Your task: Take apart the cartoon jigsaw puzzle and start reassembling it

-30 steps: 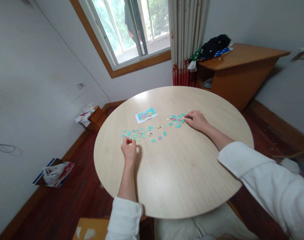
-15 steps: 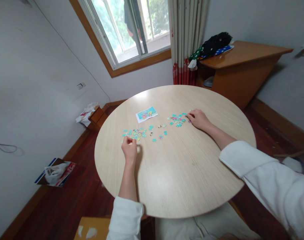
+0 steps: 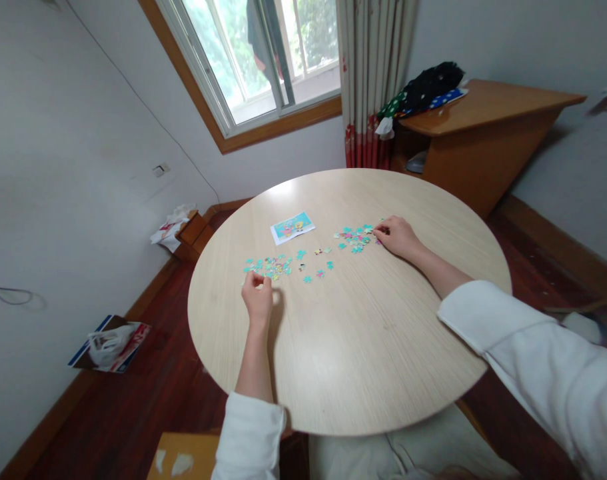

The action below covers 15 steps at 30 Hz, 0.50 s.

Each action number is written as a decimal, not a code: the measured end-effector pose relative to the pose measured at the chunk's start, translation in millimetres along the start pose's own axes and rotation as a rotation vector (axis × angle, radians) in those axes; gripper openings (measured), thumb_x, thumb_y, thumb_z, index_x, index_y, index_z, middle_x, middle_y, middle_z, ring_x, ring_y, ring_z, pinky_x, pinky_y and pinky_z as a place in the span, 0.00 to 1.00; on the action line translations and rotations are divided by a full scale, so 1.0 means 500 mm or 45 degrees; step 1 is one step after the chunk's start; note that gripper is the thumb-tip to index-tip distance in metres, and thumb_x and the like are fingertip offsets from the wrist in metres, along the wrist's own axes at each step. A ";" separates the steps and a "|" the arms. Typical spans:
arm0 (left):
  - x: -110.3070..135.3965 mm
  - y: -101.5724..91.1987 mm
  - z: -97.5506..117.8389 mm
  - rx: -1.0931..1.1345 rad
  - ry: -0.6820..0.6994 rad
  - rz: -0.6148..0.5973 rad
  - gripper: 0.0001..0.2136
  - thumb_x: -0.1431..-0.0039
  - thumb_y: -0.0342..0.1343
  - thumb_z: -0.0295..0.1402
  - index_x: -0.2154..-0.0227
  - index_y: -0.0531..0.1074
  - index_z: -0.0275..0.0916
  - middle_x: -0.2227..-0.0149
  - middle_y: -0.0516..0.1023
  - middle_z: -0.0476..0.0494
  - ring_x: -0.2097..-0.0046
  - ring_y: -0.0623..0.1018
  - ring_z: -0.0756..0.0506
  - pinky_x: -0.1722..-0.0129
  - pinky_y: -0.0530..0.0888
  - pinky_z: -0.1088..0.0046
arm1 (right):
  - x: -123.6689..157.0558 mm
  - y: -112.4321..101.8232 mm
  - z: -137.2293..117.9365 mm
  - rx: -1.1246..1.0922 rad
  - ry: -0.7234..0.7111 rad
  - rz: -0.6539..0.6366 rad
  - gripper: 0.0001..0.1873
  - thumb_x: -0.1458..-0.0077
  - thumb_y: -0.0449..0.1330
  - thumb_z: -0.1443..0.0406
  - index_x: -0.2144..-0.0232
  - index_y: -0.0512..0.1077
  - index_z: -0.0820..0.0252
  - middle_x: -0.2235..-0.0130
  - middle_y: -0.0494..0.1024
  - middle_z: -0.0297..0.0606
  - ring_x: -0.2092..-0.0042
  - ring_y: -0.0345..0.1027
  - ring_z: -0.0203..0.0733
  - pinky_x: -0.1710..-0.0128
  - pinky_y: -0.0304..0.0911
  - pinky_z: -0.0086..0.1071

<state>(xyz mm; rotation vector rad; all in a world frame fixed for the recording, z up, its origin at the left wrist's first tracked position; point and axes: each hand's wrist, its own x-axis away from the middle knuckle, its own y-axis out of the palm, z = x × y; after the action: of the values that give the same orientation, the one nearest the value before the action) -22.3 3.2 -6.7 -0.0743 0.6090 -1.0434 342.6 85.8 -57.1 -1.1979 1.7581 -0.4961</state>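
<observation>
My left hand point(image 3: 258, 297) hovers over the near edge of the left pile of jigsaw puzzle pieces point(image 3: 282, 264), its fingers curled in and closed against the thumb. Whatever those fingers hold, if anything, is hidden. On the far right, my right hand point(image 3: 397, 236) pinches at the edge of a second pile of puzzle pieces point(image 3: 354, 237), with a small teal piece at its fingertips. Several loose pieces point(image 3: 320, 274) lie between the two piles, mostly teal with some pink and yellow. Behind them is a picture card point(image 3: 292, 228) with cartoon figures on a teal ground.
All of this lies on a round, pale wooden table point(image 3: 353, 347). A wooden desk point(image 3: 498, 113) with dark cloth on it stands at the back right, beside a curtain point(image 3: 373, 80). A brown box point(image 3: 183, 457) is at the lower left, near the table edge.
Both hands stay almost in place over their piles. The whole view shifts very slightly; no piece has visibly moved.
</observation>
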 end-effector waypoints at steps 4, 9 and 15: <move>-0.002 0.001 -0.004 0.008 -0.003 -0.004 0.09 0.54 0.53 0.24 0.82 0.58 0.39 0.81 0.61 0.57 0.75 0.64 0.52 0.71 0.62 0.76 | 0.002 -0.006 -0.003 -0.030 0.071 0.059 0.08 0.52 0.57 0.66 0.75 0.77 0.62 0.70 0.76 0.43 0.66 0.67 0.45 0.62 0.62 0.37; -0.005 -0.001 -0.009 0.010 0.005 -0.009 0.09 0.54 0.52 0.24 0.83 0.58 0.39 0.81 0.61 0.57 0.76 0.63 0.53 0.71 0.61 0.76 | 0.019 -0.012 0.000 -0.101 0.137 0.087 0.09 0.53 0.57 0.66 0.73 0.78 0.62 0.68 0.76 0.43 0.67 0.68 0.43 0.64 0.65 0.37; -0.011 -0.001 -0.009 0.014 -0.011 -0.019 0.09 0.55 0.52 0.24 0.82 0.58 0.39 0.81 0.61 0.57 0.75 0.64 0.52 0.70 0.62 0.76 | 0.038 -0.014 0.002 -0.117 -0.012 0.052 0.08 0.54 0.59 0.67 0.73 0.79 0.59 0.63 0.76 0.43 0.61 0.70 0.46 0.56 0.65 0.39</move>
<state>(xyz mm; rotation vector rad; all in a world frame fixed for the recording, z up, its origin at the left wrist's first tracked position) -26.9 8.2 -7.7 -0.0734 0.5957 -1.0605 345.0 66.0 -61.3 -1.2235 1.8101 -0.3887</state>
